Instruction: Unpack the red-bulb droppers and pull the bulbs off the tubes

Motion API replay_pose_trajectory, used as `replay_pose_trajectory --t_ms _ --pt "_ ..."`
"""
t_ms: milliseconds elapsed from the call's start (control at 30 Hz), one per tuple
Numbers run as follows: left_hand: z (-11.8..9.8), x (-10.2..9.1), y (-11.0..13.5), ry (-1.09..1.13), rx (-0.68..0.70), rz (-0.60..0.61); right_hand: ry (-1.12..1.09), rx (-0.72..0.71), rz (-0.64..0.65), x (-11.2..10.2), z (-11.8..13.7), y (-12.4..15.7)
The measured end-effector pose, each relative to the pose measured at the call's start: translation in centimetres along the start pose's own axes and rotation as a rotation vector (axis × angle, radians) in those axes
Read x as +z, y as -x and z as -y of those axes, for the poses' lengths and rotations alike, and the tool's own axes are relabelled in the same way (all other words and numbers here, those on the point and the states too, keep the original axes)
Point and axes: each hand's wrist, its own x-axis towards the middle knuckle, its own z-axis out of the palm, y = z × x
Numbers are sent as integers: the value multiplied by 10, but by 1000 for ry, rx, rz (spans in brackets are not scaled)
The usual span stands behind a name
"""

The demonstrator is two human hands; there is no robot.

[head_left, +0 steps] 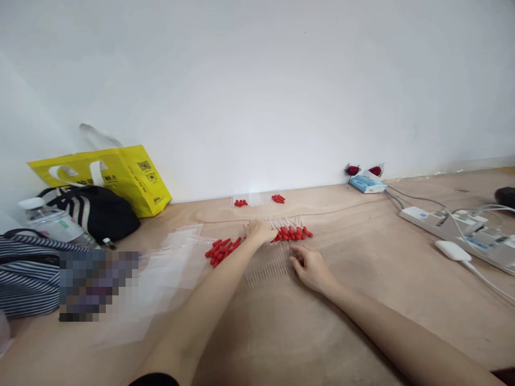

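Note:
My left hand (260, 230) lies at the left end of a row of thin clear tubes with red rubber bulbs (292, 234), which look like droppers. Its thumb side touches or nearly touches the nearest bulb; the fingers are apart, their tips partly hidden. Close in front, a row of bare clear tubes (267, 265) rests side by side on the table. Beside the right end of that row is my right hand (309, 266), fingers loosely bent, with a gap between thumb and forefinger. Loose red bulbs (220, 251) are heaped left of my left forearm, which partly covers them.
Clear plastic bags (173, 268) lie at left, near a yellow bag (148, 179), a black pouch (110, 209) and a bottle (56, 222). Two small red groups (241, 203) sit by the wall. A power strip (454, 230) with cables and a blue-white pack (367, 182) stand right.

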Motion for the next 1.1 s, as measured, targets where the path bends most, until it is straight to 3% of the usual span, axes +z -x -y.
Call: replay_pose_trajectory --t_ms 267,400,500,633,767,900,1000,1100 --pt "-2 0 -12 52 -110 79 28 -30 26 -2 2 0" --pt "5 -8 -10 109 -83 91 22 -19 27 -3 3 0" --pt "18 -20 3 157 2 85 17 -33 18 -2 2 0" --pt "48 -34 37 201 117 64 -24 -54 -31 2 0 1" --pt "79 -31 78 275 246 -3 -92 -89 -129 1 2 2" --pt "99 -16 105 316 451 -192 -2 -321 -258 -8 13 2" --pt "104 -3 112 253 595 -340 147 -554 -153 -11 24 1" --pt "102 6 116 195 691 -454 227 -665 -39 -5 32 0"
